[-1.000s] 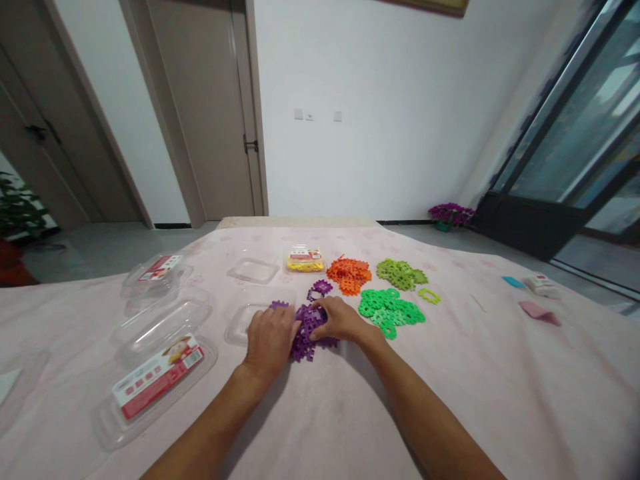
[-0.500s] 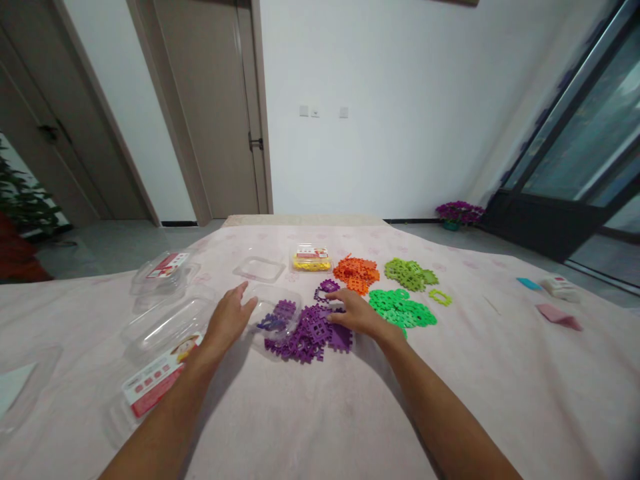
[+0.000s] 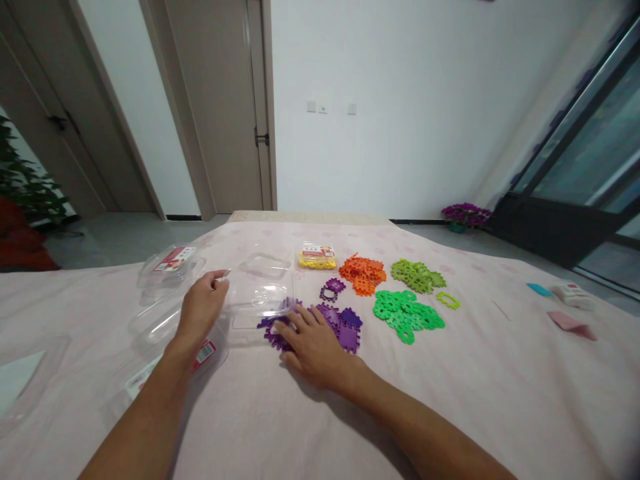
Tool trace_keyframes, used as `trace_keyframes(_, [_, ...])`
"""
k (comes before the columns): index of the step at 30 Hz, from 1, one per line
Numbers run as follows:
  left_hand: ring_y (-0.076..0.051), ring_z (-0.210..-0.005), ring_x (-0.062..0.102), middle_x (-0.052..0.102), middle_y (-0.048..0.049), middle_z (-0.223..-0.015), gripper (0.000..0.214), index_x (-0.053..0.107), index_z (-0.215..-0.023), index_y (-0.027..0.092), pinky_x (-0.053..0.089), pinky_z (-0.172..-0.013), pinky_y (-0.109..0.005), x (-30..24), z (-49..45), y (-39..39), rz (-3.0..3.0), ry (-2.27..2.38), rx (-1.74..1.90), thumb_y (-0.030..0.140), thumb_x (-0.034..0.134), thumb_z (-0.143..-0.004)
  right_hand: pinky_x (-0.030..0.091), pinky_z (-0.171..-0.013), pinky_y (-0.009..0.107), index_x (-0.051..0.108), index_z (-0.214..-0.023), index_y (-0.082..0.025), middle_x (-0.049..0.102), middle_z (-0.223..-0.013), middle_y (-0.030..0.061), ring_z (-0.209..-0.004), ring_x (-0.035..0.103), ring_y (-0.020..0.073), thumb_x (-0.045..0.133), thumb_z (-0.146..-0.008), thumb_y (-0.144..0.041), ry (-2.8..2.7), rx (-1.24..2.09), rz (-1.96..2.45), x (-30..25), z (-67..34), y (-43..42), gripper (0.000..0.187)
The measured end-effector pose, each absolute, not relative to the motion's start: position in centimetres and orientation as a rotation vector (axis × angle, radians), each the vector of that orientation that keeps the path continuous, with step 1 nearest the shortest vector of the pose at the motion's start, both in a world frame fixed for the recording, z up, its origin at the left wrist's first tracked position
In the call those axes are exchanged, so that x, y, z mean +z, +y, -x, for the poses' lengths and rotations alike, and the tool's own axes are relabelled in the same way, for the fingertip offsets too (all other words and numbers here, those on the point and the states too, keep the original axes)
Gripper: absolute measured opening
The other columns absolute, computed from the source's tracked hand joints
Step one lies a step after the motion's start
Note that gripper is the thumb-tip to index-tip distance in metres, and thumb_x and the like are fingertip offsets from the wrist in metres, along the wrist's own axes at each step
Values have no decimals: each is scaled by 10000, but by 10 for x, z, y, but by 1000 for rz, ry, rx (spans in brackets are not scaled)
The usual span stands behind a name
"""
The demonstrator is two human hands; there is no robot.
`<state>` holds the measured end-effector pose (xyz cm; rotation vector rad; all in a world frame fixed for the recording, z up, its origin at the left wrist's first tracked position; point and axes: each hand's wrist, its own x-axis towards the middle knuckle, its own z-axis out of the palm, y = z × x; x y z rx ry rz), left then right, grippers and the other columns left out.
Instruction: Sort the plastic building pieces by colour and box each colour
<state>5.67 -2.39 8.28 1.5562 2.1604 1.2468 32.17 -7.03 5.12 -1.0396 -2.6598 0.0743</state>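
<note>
My left hand (image 3: 203, 303) is closed in a pinch on the rim of a clear plastic box (image 3: 263, 297), which is raised and tilted beside the purple pile. No pieces show inside the box. My right hand (image 3: 313, 347) lies spread, palm down, over the near left part of the purple notched plastic pieces (image 3: 350, 333), touching them and hiding some. A dark blue-violet piece (image 3: 351, 318) lies on top of the pile. Just behind it are a purple ring-shaped piece (image 3: 329, 294) and another purple piece (image 3: 337, 285).
Orange pieces (image 3: 363, 270), olive-green pieces (image 3: 417, 275) and bright green pieces (image 3: 407, 312) lie in heaps to the right. A box of yellow pieces (image 3: 318, 263) stands behind. Clear boxes (image 3: 173, 267) sit at the left. A pink cloth (image 3: 573, 323) lies far right.
My left hand has taken hold of the clear box and drawn it left, tilting it. The purple pieces in it are now out on the pile. My right hand has moved left and nearer.
</note>
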Motion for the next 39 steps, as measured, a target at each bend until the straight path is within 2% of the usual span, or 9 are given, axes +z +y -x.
trace_keyframes(6, [-110,-535,461,583,17,-741,590,652,-1238,148,374,-498,-237,81,-76,-33,-1126,1810,1616,419,601,-717,231,-1112,603,516,-1360,-291,463,-1488,82,-1364,353,313,461,-983,-420,-2788,10,849,42,-296,-51,402])
trace_keyframes(13, [-69,-480,302,337,98,-591,670,646,-1225,136,244,-438,-188,74,-93,-61,-824,1527,1519,421,708,-622,269,-1122,557,624,-1262,-255,520,-1449,85,-1362,403,293,489,-964,-307,-2699,186,955,36,-324,10,332])
trace_keyframes(18, [-88,-528,366,434,61,-636,605,665,-1187,128,277,-473,-207,54,-97,-67,-952,1554,1370,415,689,-655,402,-1067,358,656,-1237,-202,652,-1288,80,-1195,578,189,442,-967,-223,-2391,524,989,46,-351,40,346])
trace_keyframes(23, [-102,-537,382,429,60,-623,461,693,-1112,148,290,-497,-223,30,-101,-63,-1230,1697,1299,312,630,-685,424,-1036,362,666,-1242,-155,665,-1262,120,-1172,599,241,617,-855,-255,-2275,459,1407,62,-393,49,403])
trace_keyframes(28, [-115,-527,432,441,70,-600,433,678,-1091,195,316,-499,-228,15,-102,-62,-1320,1706,1254,202,589,-668,464,-946,352,685,-1226,-241,684,-1238,83,-1128,625,283,752,-733,-353,-2442,500,1656,74,-416,39,509])
trace_keyframes(31, [-135,-619,555,620,22,-748,472,661,-1123,196,404,-562,-240,13,-106,-63,-1236,1620,1298,176,614,-654,483,-840,327,697,-1195,-269,722,-1134,58,-1024,661,271,776,-687,-314,-2426,502,1758,78,-417,34,517])
trace_keyframes(33, [-168,-857,651,704,-33,-1006,503,646,-1158,205,476,-728,-256,14,-110,-64,-1167,1458,1366,167,642,-656,474,-787,305,704,-1171,-265,729,-1085,52,-972,668,259,787,-659,-289,-2404,467,1787,80,-416,33,519])
trace_keyframes(36, [-189,-1186,592,658,-57,-1286,547,627,-1212,231,445,-940,-265,17,-118,-66,-1021,1220,1436,167,671,-670,452,-757,280,693,-1175,-253,721,-1072,49,-948,657,241,807,-631,-283,-2370,437,1775,82,-415,33,556])
trace_keyframes(39, [-208,-1192,598,651,-72,-1318,593,614,-1249,237,463,-922,-289,22,-122,-67,-862,1124,1405,181,684,-663,424,-714,262,691,-1157,-227,713,-1004,42,-900,638,217,806,-629,-262,-2335,432,1741,83,-414,33,542])
